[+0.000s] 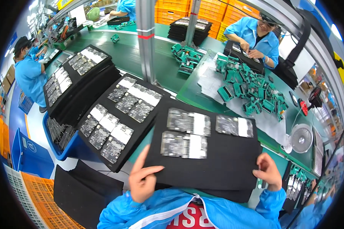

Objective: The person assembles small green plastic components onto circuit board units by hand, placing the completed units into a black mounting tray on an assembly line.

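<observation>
Black sheet (210,171) on near side of green counter (189,91), circuit boards (177,121) toward far edge. Left hand (143,181): fingers spread at left edge. Right hand (269,171): half-curled by right edge, can't tell if pinching. Support evenly, keep level to avoid sliding.

Left hand (142,182) and right hand (269,171) well apart, near side.
The left hand's fingers spread, one reaching right, another pointing far; the right hand's fingers curl leftward, their closure hard to judge. Blue sleeves (120,208) cover both forearms.
</observation>
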`<state>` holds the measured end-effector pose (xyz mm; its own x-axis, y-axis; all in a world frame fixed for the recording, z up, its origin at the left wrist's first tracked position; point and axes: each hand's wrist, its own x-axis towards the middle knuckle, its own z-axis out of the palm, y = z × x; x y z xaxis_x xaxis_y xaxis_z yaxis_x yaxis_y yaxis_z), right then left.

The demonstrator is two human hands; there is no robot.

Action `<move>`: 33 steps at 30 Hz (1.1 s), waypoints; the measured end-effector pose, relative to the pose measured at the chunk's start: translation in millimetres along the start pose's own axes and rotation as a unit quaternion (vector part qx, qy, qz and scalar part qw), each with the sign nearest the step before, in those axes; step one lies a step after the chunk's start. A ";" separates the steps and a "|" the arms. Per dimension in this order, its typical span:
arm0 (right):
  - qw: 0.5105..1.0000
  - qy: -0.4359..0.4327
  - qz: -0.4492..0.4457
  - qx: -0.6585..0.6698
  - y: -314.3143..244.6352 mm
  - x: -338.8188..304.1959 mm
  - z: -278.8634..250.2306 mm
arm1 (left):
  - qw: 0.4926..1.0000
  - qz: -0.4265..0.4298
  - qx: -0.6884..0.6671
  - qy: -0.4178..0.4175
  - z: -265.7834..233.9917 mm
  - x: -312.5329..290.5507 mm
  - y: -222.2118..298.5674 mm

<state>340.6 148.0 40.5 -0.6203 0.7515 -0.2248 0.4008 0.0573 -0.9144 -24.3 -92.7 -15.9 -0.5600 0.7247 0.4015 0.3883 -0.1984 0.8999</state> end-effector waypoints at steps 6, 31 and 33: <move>0.975 0.104 0.112 -0.163 35.4 -64.2 -16.9 | 0.969 0.062 0.173 -0.167 61.8 44.6 -26.2; 0.940 -0.008 -0.246 -0.234 40.0 -22.1 64.8 | 0.840 0.190 0.432 -0.268 118.4 62.8 16.7; 0.947 -0.010 -0.264 -0.184 38.3 -18.3 60.8 | 0.840 0.213 0.397 -0.304 122.0 56.3 28.3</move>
<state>326.3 96.5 -10.9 -0.8106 0.5422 0.2215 0.2365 0.6490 -0.7231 44.5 22.9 11.4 0.1355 0.9503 0.2802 0.9591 -0.1968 0.2036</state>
